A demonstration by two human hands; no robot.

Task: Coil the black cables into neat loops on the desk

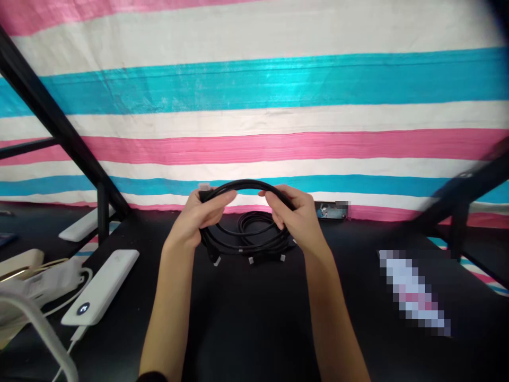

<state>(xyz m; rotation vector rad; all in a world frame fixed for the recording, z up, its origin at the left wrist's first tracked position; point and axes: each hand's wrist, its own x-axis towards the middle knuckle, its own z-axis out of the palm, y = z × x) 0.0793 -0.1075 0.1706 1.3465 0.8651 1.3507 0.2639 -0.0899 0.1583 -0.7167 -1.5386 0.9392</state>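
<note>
A coiled black cable is held up between my two hands in the head view. My left hand is closed around the left side of the loop, near a plug with a pale cap. On the loop's right side, my right hand grips the coil with thumb and fingers. A second plug with a clear tip hangs below my left hand. Behind and below the held loop, another coiled black cable lies on the black table, with pale-capped ends showing. My palms hide parts of the held coil.
A white power bank with a lit display lies left, beside a white adapter and cords. A blurred-out flat object lies right. Black metal bars slant at both sides before a striped sheet.
</note>
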